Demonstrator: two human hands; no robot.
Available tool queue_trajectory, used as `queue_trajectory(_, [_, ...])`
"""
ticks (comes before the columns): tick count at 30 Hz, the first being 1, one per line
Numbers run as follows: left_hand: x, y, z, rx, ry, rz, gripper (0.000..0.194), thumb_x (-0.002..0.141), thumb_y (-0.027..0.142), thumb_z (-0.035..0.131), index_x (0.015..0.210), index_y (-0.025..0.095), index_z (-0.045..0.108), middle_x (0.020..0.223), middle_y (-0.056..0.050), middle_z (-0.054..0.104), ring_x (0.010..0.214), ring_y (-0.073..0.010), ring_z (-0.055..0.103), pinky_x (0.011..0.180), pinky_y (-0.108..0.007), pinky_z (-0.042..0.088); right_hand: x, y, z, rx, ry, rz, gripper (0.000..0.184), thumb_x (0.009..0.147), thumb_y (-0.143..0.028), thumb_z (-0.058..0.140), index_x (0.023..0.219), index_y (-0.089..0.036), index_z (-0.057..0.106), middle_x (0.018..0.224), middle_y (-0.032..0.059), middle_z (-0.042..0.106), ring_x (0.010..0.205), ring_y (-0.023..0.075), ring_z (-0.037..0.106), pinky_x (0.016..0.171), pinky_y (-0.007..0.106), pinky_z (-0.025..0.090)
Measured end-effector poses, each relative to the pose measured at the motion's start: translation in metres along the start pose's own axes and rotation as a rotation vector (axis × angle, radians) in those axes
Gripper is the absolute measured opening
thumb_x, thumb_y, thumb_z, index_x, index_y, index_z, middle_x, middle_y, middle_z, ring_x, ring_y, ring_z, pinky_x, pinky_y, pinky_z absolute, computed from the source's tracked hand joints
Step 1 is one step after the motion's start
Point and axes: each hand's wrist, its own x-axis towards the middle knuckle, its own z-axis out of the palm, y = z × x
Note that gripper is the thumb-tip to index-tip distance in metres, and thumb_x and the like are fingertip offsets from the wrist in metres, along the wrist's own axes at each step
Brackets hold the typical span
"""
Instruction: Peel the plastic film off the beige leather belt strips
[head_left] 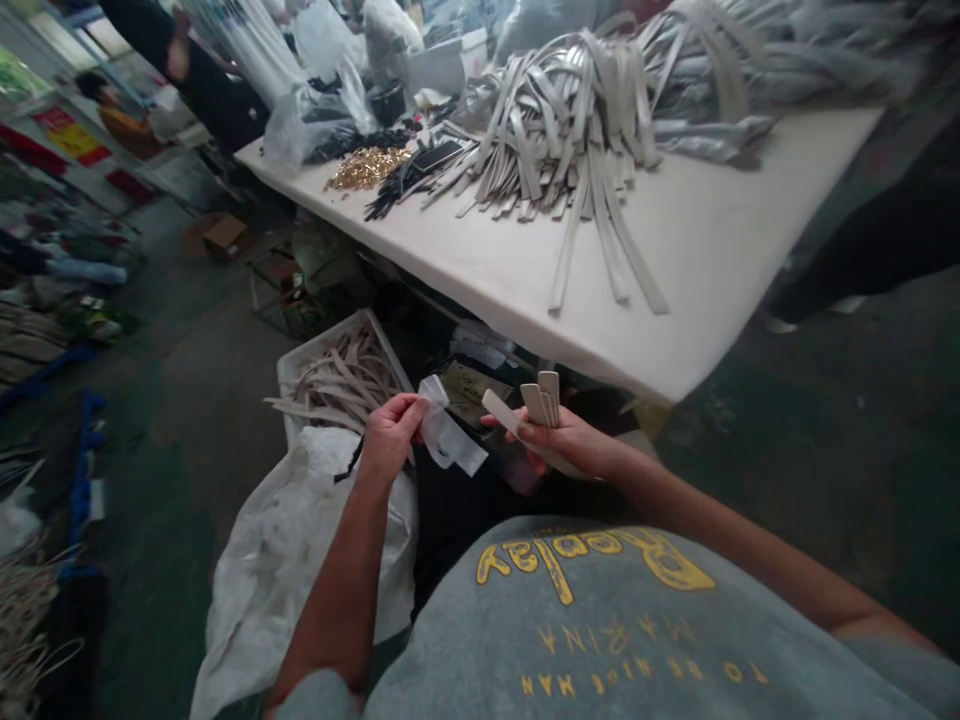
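Observation:
Between its thumb and fingers, my left hand [392, 432] pinches a thin white strip [454, 440], which hangs down in a loose curl. Several flat beige straps [541, 400] stand up out of my right hand [574, 440], whose fingers are wrapped round them. One strap [501, 412] of that bunch slants out toward the left hand. The two hands are apart, over my lap. Near my left hand, a white crate [285, 375] holds a tangle of beige strips [341, 380]. A white sack [300, 550] lies against the crate's near side.
Ahead stands a white table [712, 260] with a big heap of grey-beige straps [562, 130]. Gold-coloured small parts [367, 168], black strips [401, 185] and plastic bags [300, 130] lie on its left part. A cardboard box [223, 235] sits on the floor. Other people are in the background.

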Motion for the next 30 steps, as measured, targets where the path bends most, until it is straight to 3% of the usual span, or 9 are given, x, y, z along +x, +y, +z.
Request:
queue_trajectory(4, [-0.004, 0.007, 0.035, 0.081, -0.103, 0.069, 0.028, 0.081, 0.045, 0.064, 0.082, 0.018, 0.072, 0.055, 0.004, 0.056, 0.048, -0.0100, 0.050, 0.046, -0.020, 0.042, 0.007, -0.003, 0.011, -0.118, -0.001, 0.004, 0.046, 0.076, -0.058, 0.074, 0.092, -0.015, 0.070, 0.083, 0.0013, 0.067, 0.049, 0.0062, 0.053, 0.046, 0.020, 0.046])
queue_trajectory(7, [-0.005, 0.009, 0.046, 0.067, -0.144, 0.074, 0.027, 0.081, 0.044, 0.063, 0.083, 0.018, 0.071, 0.058, 0.004, 0.058, 0.049, -0.0103, 0.050, 0.045, -0.020, 0.042, 0.009, -0.002, 0.012, -0.191, 0.023, 0.008, 0.049, 0.078, -0.060, 0.071, 0.093, -0.013, 0.071, 0.064, -0.0032, 0.057, 0.047, 0.0061, 0.049, 0.044, 0.018, 0.041])
queue_trajectory(9, [-0.005, 0.007, 0.047, 0.050, -0.176, 0.071, 0.029, 0.081, 0.046, 0.063, 0.085, 0.018, 0.071, 0.060, 0.004, 0.059, 0.049, -0.0104, 0.050, 0.045, -0.021, 0.042, 0.008, -0.002, 0.008, -0.178, 0.048, 0.007, 0.051, 0.078, -0.061, 0.070, 0.094, -0.012, 0.072, 0.067, -0.0015, 0.060, 0.047, 0.0061, 0.050, 0.044, 0.018, 0.040])
queue_trajectory(13, [-0.005, 0.001, 0.047, 0.071, -0.201, 0.048, 0.031, 0.081, 0.049, 0.064, 0.080, 0.018, 0.069, 0.055, 0.005, 0.056, 0.047, -0.0099, 0.048, 0.045, -0.021, 0.041, 0.002, -0.005, -0.005, -0.122, 0.160, -0.060, 0.052, 0.077, -0.058, 0.074, 0.106, -0.015, 0.070, 0.097, 0.0058, 0.069, 0.050, 0.0061, 0.054, 0.047, 0.021, 0.045])
queue_trajectory(18, [-0.007, -0.003, 0.050, 0.000, -0.272, 0.024, 0.035, 0.080, 0.052, 0.066, 0.070, 0.018, 0.064, 0.052, 0.004, 0.052, 0.045, -0.0089, 0.045, 0.043, -0.020, 0.037, -0.003, -0.005, -0.017, -0.083, 0.214, -0.097, 0.046, 0.080, -0.054, 0.073, 0.103, -0.014, 0.070, 0.103, 0.0085, 0.071, 0.050, 0.0056, 0.053, 0.057, 0.025, 0.052])
queue_trajectory(23, [-0.005, 0.001, 0.046, -0.051, -0.544, -0.026, 0.040, 0.079, 0.054, 0.067, 0.070, 0.016, 0.063, 0.051, 0.005, 0.049, 0.045, -0.0073, 0.041, 0.044, -0.020, 0.032, -0.003, -0.012, -0.032, -0.049, 0.088, -0.149, 0.034, 0.085, -0.048, 0.069, 0.096, -0.016, 0.070, 0.118, 0.0106, 0.069, 0.049, 0.0043, 0.049, 0.061, 0.027, 0.055])
queue_trajectory(27, [0.004, 0.005, 0.040, -0.033, -0.698, -0.027, 0.038, 0.078, 0.051, 0.068, 0.070, 0.014, 0.064, 0.052, 0.004, 0.050, 0.047, -0.0072, 0.040, 0.046, -0.020, 0.030, -0.002, -0.013, -0.043, -0.059, -0.080, -0.077, 0.036, 0.082, -0.046, 0.073, 0.095, -0.013, 0.070, 0.094, 0.0075, 0.073, 0.048, 0.0056, 0.051, 0.052, 0.023, 0.050])
queue_trajectory(30, [0.016, 0.002, 0.040, -0.024, -0.703, 0.001, 0.038, 0.075, 0.052, 0.070, 0.069, 0.014, 0.064, 0.053, 0.004, 0.050, 0.048, -0.0079, 0.040, 0.047, -0.021, 0.031, -0.004, -0.009, -0.046, -0.099, -0.194, 0.009, 0.038, 0.080, -0.047, 0.075, 0.092, -0.011, 0.070, 0.088, 0.0074, 0.073, 0.048, 0.0060, 0.052, 0.042, 0.018, 0.041])
